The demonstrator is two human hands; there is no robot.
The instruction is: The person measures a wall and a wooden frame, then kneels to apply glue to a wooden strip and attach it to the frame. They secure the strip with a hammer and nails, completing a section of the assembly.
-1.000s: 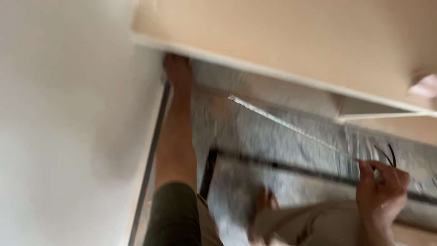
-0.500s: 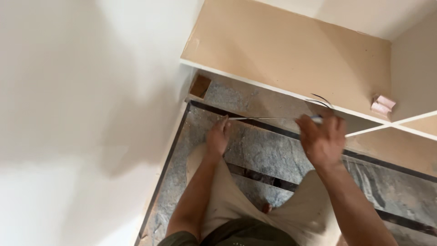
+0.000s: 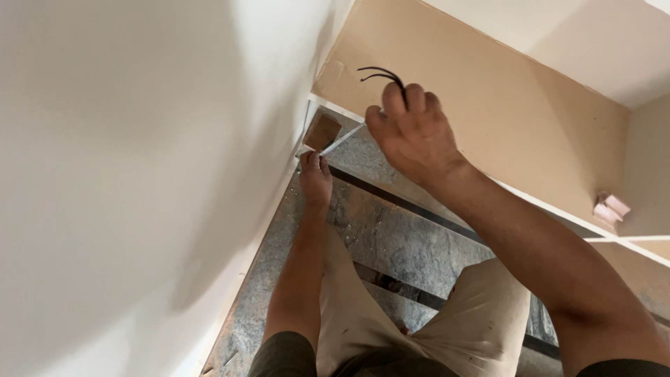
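The right hand [image 3: 413,132], raised nearest the camera, is clenched around a few thin black cables [image 3: 380,73] whose loose ends curl up above the knuckles, and it seems also to pinch the upper end of a thin white strip [image 3: 343,140]. That strip slants down to the left hand [image 3: 315,178], which grips its lower end low down against the white wall [image 3: 139,174], right at the corner where wall meets floor. The strip looks slender and springy, so if either pinch loosens it could snap free or bow away from the corner; the cables sharing the right fist crowd that grip and make a slip likelier. Below the arms, the person's beige shorts [image 3: 419,328] and bent knees sit over a grey mottled floor [image 3: 391,237] crossed by dark bands [image 3: 412,202], which leaves little room to shift. A small brown block [image 3: 322,130] lies just beyond the left hand, near the strip's path, and could snag it. Farther off, a tan board [image 3: 502,112] leans across the corner, and a small pink piece [image 3: 610,208] rests at its far right edge, well apart from both hands.
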